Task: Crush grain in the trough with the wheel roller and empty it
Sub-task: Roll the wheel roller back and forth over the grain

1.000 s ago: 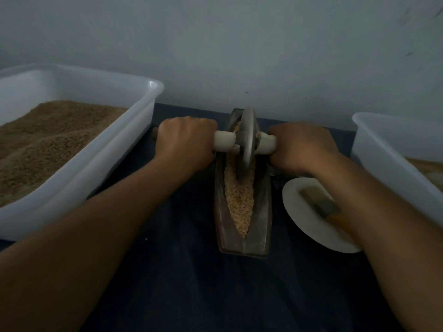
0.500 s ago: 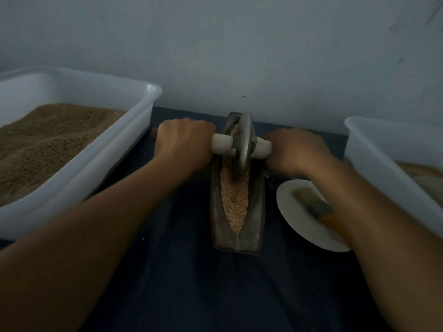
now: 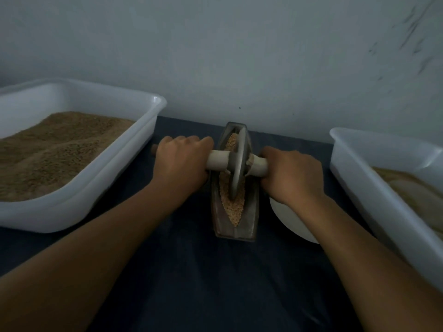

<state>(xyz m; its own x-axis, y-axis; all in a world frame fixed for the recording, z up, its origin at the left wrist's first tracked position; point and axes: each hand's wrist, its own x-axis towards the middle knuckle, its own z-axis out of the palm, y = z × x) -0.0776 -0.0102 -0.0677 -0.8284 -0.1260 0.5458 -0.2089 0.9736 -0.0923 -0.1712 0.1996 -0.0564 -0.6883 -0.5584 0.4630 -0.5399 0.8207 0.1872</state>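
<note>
Both hands' grip wraps the wheel roller handle.

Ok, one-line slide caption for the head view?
Both hands, left and right, grip the wheel roller standing in the grain-filled trough between two white tubs.

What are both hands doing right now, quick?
Left hand: closed, gripping the left end of the pale wooden axle handle of the grey metal wheel roller.
Right hand: closed, gripping the handle's right end.
</note>
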